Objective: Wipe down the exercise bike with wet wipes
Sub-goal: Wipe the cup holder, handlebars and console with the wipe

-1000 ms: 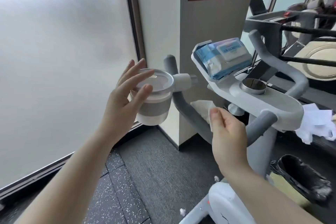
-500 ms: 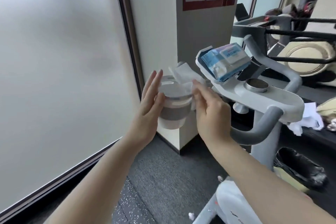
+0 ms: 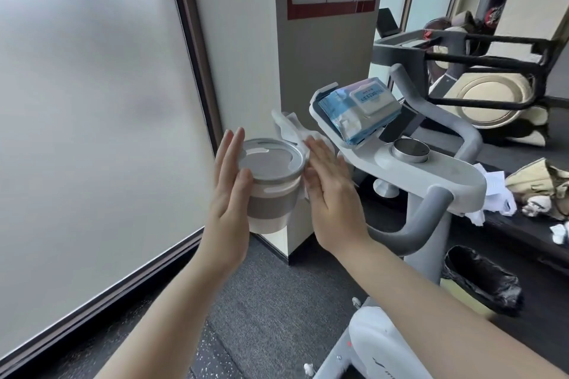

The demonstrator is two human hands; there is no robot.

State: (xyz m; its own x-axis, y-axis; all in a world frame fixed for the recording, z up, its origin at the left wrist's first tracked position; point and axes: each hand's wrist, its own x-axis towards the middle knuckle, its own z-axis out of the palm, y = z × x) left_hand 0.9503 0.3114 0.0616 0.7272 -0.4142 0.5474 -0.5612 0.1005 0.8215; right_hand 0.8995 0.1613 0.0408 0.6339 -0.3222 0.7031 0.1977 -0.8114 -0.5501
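Left hand (image 3: 229, 191) flat, fingers straight, braced the round white-and-grey plastic cup holder (image 3: 271, 184) | right hand (image 3: 331, 194) flat, pressed crumpled white wet wipe (image 3: 295, 129) to its far side | holder upright between palms, bike console (image 3: 431, 175) right of right hand

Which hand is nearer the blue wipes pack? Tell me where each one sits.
Right. The right hand presses a wipe against the cup holder, just below-left of the wipes pack; the left hand rests on the holder's far side.
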